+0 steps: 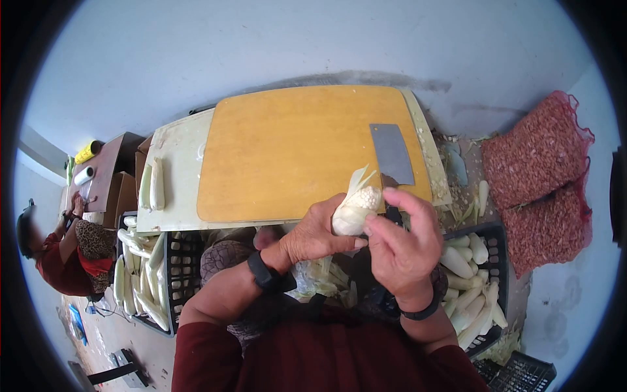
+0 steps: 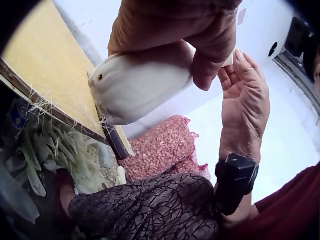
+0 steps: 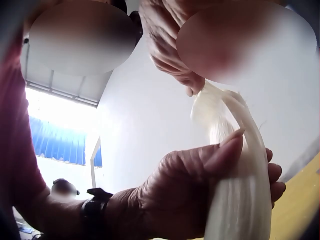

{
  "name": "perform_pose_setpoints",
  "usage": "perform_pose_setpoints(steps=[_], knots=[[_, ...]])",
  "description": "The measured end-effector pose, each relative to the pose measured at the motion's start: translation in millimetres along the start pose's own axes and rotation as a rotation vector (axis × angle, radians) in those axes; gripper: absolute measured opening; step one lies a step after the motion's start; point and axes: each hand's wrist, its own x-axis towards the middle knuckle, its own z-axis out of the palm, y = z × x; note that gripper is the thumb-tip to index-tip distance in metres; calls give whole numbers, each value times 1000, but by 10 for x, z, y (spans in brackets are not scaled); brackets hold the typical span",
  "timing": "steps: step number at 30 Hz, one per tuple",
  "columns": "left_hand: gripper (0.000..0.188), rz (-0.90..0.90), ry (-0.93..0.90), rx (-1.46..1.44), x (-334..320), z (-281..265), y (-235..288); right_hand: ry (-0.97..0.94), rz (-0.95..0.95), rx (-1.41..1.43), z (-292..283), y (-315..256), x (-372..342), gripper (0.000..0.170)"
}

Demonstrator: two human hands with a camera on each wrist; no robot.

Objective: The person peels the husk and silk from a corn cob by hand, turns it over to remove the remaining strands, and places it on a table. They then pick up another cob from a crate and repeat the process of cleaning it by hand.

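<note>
My left hand (image 1: 313, 228) grips an ear of corn (image 1: 353, 219), its fingers and thumb wrapped round the pale husk. At the ear's tip the husk is parted, and whitish kernels show. My right hand (image 1: 406, 245) is at this tip; in the right wrist view its fingertips pinch a strip of husk (image 3: 204, 107). The ear's cut base, with a small brown spot, faces the left wrist camera. Below the hands in the head view, a cleaver (image 1: 393, 155) lies on the yellow board (image 1: 294, 150), its handle partly hidden by the right hand.
Husked-down corn ears fill a black crate (image 1: 499, 261) on the right and another crate (image 1: 173, 261) on the left. Two ears (image 1: 157, 185) lie on the table's left end. Red mesh sacks (image 1: 539, 150) stand at right. Another person (image 1: 65, 261) sits far left.
</note>
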Motion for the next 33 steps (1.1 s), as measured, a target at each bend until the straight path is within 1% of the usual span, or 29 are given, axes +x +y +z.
perform_pose_setpoints(steps=[2,3,5,7,9,10,12,13,15,16,17,19,21,23,24,26,27,29,30,32,33], knots=[[59,66,26,-56,-6,2,20,-11,-101,-52,22,-39,-19,25],[59,65,29,-55,-3,-7,6,-11,-102,-49,37,-54,-31,25],[65,115,28,-65,9,-35,-35,-16,-164,-44,58,-80,-53,26],[67,80,22,-92,-1,-67,-27,-33,-171,-35,55,-96,-58,24],[69,46,14,-119,-9,-80,-14,-117,-99,79,21,-117,-41,20],[69,50,26,-111,-13,-73,0,-117,-99,79,10,-103,-43,20],[68,53,39,-106,-24,-65,22,-11,-30,175,-16,-59,-57,23],[68,36,33,-78,-33,-63,30,-13,-31,175,-17,-35,-58,23],[67,16,27,-53,-47,-61,25,83,139,203,-13,26,-47,32],[66,23,4,-38,-44,-63,16,48,213,244,-33,56,-47,38],[65,30,-20,-22,-40,-63,12,47,216,242,-30,78,-39,38],[64,23,-27,-28,-41,-47,53,53,323,424,-22,125,-20,38],[64,11,-31,-38,-33,-40,48,15,330,414,-36,144,-17,39],[64,207,-48,177,-13,-46,12,-51,254,371,-31,124,2,40],[64,204,-48,175,-12,-37,12,-52,258,372,-25,106,4,40],[63,99,-27,62,-10,-21,20,-45,181,300,-18,74,18,38],[63,97,-25,60,-10,-22,12,-47,182,301,-36,62,48,38],[66,54,-37,34,-14,-32,-16,-137,69,154,-66,44,119,34],[66,51,-35,32,-6,-27,-30,-140,71,157,-64,46,120,34],[59,121,21,40,19,-1,-46,-234,28,34,-66,51,113,29],[59,119,21,37,15,-3,-24,-236,30,34,-55,66,103,29]])
